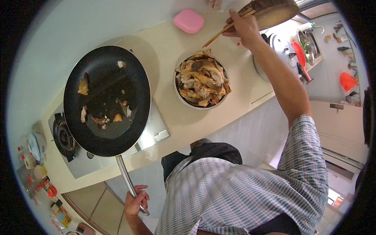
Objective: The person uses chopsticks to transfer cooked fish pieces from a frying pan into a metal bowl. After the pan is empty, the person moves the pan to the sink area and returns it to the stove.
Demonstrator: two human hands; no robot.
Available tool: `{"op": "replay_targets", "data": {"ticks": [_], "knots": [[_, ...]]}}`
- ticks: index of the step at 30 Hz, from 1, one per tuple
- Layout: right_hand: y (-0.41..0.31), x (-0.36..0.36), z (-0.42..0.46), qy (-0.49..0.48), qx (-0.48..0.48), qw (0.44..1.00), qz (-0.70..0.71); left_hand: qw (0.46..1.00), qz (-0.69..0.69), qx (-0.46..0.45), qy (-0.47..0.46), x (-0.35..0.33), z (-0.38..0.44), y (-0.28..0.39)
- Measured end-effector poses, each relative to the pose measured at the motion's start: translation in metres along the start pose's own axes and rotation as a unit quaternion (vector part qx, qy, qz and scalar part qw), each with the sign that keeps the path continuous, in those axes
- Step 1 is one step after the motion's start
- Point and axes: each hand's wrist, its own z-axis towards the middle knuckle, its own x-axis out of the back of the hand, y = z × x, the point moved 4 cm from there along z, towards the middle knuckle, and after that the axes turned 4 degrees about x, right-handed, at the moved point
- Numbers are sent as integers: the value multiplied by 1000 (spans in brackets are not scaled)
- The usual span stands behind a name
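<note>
My left hand (137, 202) is closed around the metal handle (125, 173) of a black non-stick frying pan (102, 147) above the gas hob (147, 141). A thin film of oil and several browned scraps of food (83, 85) lie in the pan. To the right, a round bowl (201, 107) is heaped with browned pieces, apparently fried fish (202, 77). At the upper right my right hand (243, 28) grips wooden chopsticks (217, 37), their tips above the bowl's far side. It is beside a brown round vessel (274, 13); whether it also holds this, I cannot tell.
A pink plastic box (188, 21) sits by the wall. Under my right forearm stands a metal pressure cooker (279, 47), with a red item (298, 53) and a sink (308, 44) beyond. A burner (63, 136) and several bottles and jars (30, 161) are at the left.
</note>
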Motion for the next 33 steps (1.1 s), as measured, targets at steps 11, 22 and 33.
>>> {"op": "replay_targets", "data": {"ticks": [11, 22, 33], "knots": [[15, 12, -26, -31, 60, 992, -111, 1000, -6, -21, 11, -2, 0, -3], [40, 1, -65, -79, 138, 976, -149, 999, -11, -21, 29, -4, -1, -6], [36, 13, -70, -69, 120, 988, -76, 998, 1, -35, 52, -9, 2, -13]]}}
